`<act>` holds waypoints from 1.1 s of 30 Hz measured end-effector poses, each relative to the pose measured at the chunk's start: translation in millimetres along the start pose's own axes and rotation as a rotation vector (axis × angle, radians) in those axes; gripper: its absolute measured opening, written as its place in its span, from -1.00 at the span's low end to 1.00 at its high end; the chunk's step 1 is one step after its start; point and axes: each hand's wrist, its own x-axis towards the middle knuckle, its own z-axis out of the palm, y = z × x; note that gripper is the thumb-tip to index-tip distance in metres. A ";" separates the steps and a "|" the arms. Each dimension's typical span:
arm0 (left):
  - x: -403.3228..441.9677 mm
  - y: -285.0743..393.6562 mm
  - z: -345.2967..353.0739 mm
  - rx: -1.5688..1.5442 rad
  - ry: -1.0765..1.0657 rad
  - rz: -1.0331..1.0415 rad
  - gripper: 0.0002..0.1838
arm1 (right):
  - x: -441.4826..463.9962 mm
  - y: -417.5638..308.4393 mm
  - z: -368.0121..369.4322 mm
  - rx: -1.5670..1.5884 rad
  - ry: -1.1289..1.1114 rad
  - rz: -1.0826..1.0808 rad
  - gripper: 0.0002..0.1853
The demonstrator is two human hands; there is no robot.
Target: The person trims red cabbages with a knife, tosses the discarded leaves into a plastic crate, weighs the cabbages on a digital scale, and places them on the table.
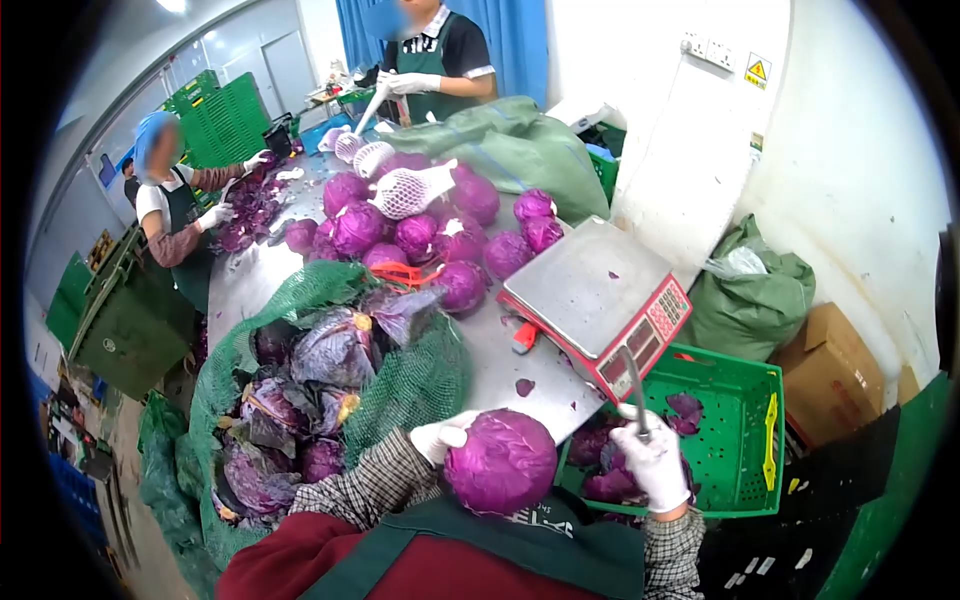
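Note:
A trimmed red cabbage [502,462] rests close against my apron, gripped on its left side by my gloved left hand [443,437]. My gloved right hand [655,468] is wrapped around a knife [635,385], whose blade points up and away from me. That hand is over a green crate [735,440] with loose cabbage leaves [612,485] in it. To the left of my left arm, a green mesh sack [408,395] lies open, filled with untrimmed red cabbages [335,345].
A red-framed scale [598,290] stands at the table's right edge, an orange-handled tool [525,337] beside it. Trimmed cabbages [415,235] are heaped mid-table [480,375]. Two gloved co-workers [175,200] stand across it. A green sack [750,290] and cardboard box [830,360] are right.

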 end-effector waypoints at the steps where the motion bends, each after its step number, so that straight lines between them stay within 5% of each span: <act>1: 1.5 0.2 -2.8 0.025 -0.038 -0.020 0.02 | -5.9 -2.6 11.2 0.113 -0.110 -0.120 -0.60; 5: 8.8 9.4 5.1 0.105 -0.112 -0.119 0.12 | -24.2 -45.6 41.6 -0.032 -0.320 -0.548 -0.64; 11: 7.7 19.1 10.7 0.188 -0.128 -0.236 0.10 | -21.2 -47.6 34.1 -0.348 -0.296 -0.885 -0.68; 18: 22.9 23.1 2.0 0.563 -0.226 -0.144 0.00 | -33.4 -57.7 27.0 -0.611 -0.249 -0.802 -0.75; 21: 30.6 22.3 -9.9 0.687 -0.226 -0.266 0.00 | -40.7 -61.2 30.2 -0.730 -0.187 -0.812 -0.75; 25: 31.5 38.8 30.8 0.526 -0.282 -0.225 0.07 | -32.3 -49.0 22.9 -0.762 -0.099 -0.863 -0.76; 30: 45.0 50.6 44.9 0.654 -0.383 -0.329 0.19 | 12.1 -33.9 13.9 -0.774 0.204 -0.740 -0.85; 33: 49.5 46.2 31.5 0.821 -0.445 -0.077 0.22 | 41.2 22.4 -11.5 -0.836 0.414 -0.644 -0.89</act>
